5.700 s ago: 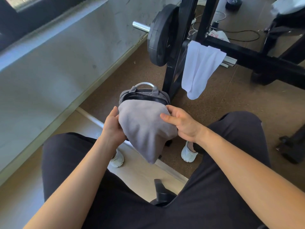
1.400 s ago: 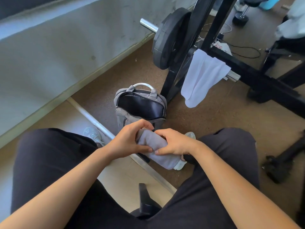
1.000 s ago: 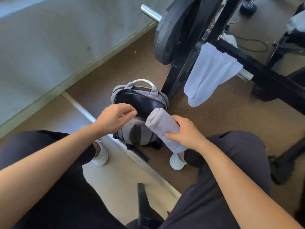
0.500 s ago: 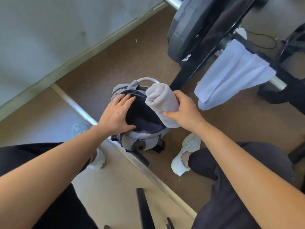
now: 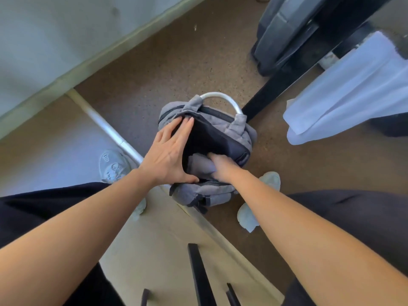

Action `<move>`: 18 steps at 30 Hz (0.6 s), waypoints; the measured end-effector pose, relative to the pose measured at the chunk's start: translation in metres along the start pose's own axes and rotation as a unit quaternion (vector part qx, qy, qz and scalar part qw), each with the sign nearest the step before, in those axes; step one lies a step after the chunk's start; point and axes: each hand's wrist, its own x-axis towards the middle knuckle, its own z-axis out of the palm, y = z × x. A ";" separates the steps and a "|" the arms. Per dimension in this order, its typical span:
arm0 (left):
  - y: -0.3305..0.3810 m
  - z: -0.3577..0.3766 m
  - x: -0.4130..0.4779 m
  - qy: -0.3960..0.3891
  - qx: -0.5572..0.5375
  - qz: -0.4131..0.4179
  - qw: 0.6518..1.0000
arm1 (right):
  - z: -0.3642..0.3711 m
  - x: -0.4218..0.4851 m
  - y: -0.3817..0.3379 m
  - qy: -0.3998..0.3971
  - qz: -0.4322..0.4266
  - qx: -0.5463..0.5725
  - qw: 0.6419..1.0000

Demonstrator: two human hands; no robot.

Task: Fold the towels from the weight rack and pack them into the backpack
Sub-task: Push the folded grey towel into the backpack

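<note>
Brown speckled flooring runs under you to a grey wall with a pale skirting. Your right hand point(image 5: 220, 167) is down inside the mouth of the grey backpack point(image 5: 241, 131), lying against the rolled grey towel point(image 5: 198, 166) that sits in the opening. Its fingers are blurred and partly hidden, so you cannot tell whether they grip the roll or only press on it. Your left hand point(image 5: 169, 153) lies flat, fingers straight, on the left rim of the opening, thumb at the near edge, spreading it wide. The backpack stands on the floor between your white shoes point(image 5: 112, 166). Just beyond it rises a black rack upright point(image 5: 276, 89), with a weight plate point(image 5: 282, 29) behind. To the right, a white towel point(image 5: 353, 89) hangs from the rack, apart from the bag.
</note>
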 end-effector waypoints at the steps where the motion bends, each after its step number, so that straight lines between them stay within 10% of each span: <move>1: 0.000 0.000 0.000 -0.003 0.003 0.002 1.000 | 0.006 0.007 0.001 -0.008 -0.002 -0.012 1.000; 11: 0.002 -0.003 0.007 -0.025 -0.007 0.005 1.000 | 0.028 0.038 0.012 -0.146 0.049 -0.085 0.984; 18: 0.007 -0.004 0.016 -0.011 -0.028 -0.034 0.999 | -0.012 -0.013 0.003 -0.052 -0.021 0.037 0.998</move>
